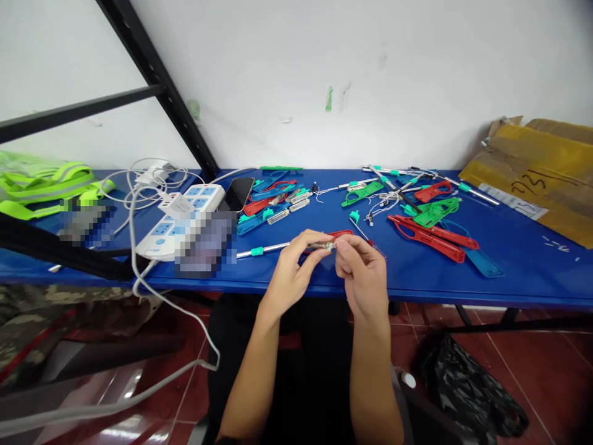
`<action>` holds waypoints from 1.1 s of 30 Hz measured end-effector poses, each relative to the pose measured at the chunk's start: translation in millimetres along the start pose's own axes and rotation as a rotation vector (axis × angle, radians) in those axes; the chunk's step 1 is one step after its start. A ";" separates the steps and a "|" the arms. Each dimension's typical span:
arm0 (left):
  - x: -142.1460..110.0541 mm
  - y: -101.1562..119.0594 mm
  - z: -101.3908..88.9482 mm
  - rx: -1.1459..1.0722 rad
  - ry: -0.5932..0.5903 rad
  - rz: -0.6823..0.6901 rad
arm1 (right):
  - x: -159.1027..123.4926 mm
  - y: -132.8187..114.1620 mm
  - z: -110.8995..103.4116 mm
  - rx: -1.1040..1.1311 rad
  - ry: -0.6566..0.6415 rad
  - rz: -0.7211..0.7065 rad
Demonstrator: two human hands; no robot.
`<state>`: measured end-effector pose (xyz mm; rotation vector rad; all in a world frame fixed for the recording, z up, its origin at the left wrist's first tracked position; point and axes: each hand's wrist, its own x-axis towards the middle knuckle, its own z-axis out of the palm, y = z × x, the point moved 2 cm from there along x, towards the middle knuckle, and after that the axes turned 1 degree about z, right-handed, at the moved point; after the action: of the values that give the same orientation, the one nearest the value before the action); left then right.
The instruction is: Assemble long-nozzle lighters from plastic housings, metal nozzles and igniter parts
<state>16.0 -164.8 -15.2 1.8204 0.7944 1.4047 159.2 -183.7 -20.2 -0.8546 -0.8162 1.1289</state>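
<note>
Forearms [252,371] outstretched, the left hand [291,272] clamped a slim metallic piece [319,245]; the right hand [364,272] pinched its pale end, above the smooth blue table [537,259].

A workshop: plastic parts [438,212] (red, green, blue) litter the workbench [532,259].

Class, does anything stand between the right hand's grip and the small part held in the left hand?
Nothing visible does: the right hand is at one end of the small part, which the left hand pinches; contact is unclear.
</note>
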 end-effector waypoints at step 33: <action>1.5 -0.2 -2.4 -0.021 0.005 0.025 | -2.1 -0.6 -4.8 -0.043 -0.053 -0.017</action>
<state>14.0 -163.1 -14.1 1.8169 0.7586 1.4295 163.2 -186.6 -22.0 -0.8548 -0.8931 1.1264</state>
